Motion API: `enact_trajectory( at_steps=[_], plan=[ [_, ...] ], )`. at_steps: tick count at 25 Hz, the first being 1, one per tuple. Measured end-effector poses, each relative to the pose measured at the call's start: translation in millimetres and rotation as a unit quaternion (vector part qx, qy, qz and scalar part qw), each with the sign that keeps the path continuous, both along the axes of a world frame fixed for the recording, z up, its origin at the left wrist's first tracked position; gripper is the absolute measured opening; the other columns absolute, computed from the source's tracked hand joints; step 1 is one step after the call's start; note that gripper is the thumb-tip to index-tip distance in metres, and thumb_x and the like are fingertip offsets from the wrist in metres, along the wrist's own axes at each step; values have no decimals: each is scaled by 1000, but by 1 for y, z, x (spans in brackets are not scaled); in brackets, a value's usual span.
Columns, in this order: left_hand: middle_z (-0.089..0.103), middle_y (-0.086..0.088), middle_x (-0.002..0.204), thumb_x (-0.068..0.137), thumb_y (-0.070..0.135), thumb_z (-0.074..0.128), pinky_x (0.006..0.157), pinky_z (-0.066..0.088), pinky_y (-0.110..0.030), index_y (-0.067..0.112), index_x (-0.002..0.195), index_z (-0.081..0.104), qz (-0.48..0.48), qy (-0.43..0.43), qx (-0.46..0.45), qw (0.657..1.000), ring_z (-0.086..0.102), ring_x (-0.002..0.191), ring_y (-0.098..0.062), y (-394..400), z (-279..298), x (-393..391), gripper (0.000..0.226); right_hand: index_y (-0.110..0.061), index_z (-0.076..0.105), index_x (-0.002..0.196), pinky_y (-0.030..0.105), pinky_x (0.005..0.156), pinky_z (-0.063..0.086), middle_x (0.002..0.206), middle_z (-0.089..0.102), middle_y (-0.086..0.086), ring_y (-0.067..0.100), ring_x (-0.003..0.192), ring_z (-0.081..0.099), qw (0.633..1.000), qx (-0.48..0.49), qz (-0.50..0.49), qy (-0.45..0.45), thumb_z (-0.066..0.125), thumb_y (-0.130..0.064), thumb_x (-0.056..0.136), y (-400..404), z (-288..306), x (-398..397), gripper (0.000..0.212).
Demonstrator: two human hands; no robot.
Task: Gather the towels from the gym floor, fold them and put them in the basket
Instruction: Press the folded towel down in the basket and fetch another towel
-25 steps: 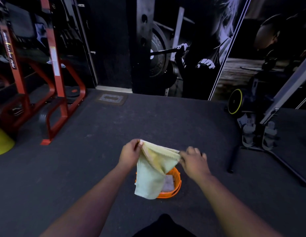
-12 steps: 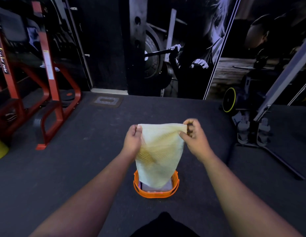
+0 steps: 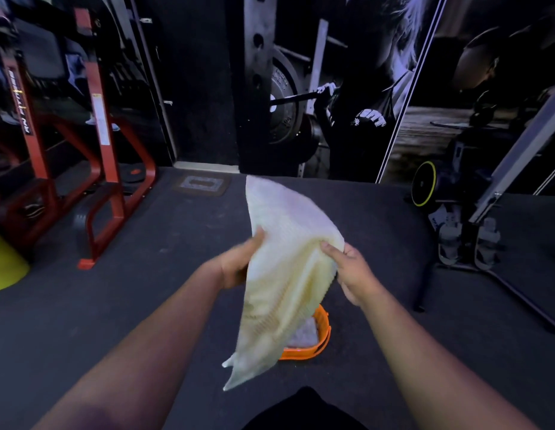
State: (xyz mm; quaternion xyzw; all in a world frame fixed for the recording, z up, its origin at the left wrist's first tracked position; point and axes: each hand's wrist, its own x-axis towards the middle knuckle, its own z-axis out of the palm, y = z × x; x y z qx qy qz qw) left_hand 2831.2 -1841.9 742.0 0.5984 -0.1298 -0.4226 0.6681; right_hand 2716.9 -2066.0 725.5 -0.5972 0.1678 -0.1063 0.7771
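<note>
Towel [image 3: 288, 274], pale yellow, airborne mid-fold above near floor | basket [image 3: 321, 339] orange, directly beneath, half hidden | left hand [image 3: 239, 265] and right hand [image 3: 352, 274] pinching its edges | risk: loose flapping tail could spoil the fold or miss the basket

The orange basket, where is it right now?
The orange basket sits on the dark floor low in the head view, partly hidden behind the held towel.

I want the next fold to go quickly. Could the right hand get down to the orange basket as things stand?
Probably not yet: the right hand and left hand both grip the yellow towel, which hangs over most of the orange basket on the floor.
</note>
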Motion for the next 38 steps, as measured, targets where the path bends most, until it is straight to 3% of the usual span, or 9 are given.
enact_trajectory(
  at_steps=[5,8,13,19,24,26,28,31,38],
  plan=[
    [69,-22,124,87,20,76,96,54,-43,6,119,73,23,9,-27,999,71,103,-29,3,-44,-16,35,-6,68,115,39,82,54,112,74,16,28,97,69,996,38,32,69,62,-31,100,-25,-10,-14,30],
    [73,-21,116,97,17,67,97,53,-50,5,115,72,77,-26,10,997,71,103,-33,-4,-43,-14,22,-6,67,122,37,81,52,116,74,14,30,101,68,983,-50,120,131,70,-21,95,-30,-25,-33,31],
    [68,-11,103,92,26,76,59,52,-25,7,125,53,223,-145,178,947,67,76,-14,-22,-50,-24,45,-17,54,117,33,74,57,108,72,12,25,97,71,972,-171,-86,132,81,-22,86,-28,-34,-29,41],
    [68,-10,122,80,-1,82,89,59,-33,18,143,44,121,-205,75,968,69,109,-21,-32,-50,-12,76,-18,50,132,38,89,55,122,63,3,19,105,64,955,-283,31,87,79,1,79,-57,-21,-27,63],
    [73,0,116,79,18,82,93,52,-34,20,120,73,59,-504,309,805,67,110,-22,-47,-33,-10,42,-32,72,103,33,77,51,95,69,-16,11,89,63,825,-555,-3,104,77,-32,83,-78,-5,-26,21],
    [67,4,97,86,30,79,86,50,-34,21,104,78,122,-519,312,786,64,102,-22,-55,-25,-14,20,-30,72,88,38,75,51,84,66,-11,16,86,62,804,-588,-25,89,74,-42,82,-90,-2,-26,13],
    [61,2,100,91,37,74,94,49,-38,19,101,75,172,-442,261,841,59,104,-19,-59,-21,-16,20,-23,68,80,36,71,47,83,59,-4,17,83,56,841,-536,-51,50,78,-42,81,-99,0,-25,21],
    [74,-6,96,100,33,64,89,57,-49,8,104,69,192,-228,68,952,70,90,-19,-77,-7,-36,26,-14,63,93,37,68,53,90,67,3,17,81,64,976,-212,-38,-34,81,-31,85,-105,8,-32,27],
    [70,-10,125,81,46,82,89,60,-47,12,132,51,224,-108,-3,969,72,106,-24,-104,-9,-45,68,-11,67,118,42,87,60,113,76,9,26,102,74,999,-41,20,14,74,-12,91,-107,-30,-45,28]
  ],
)
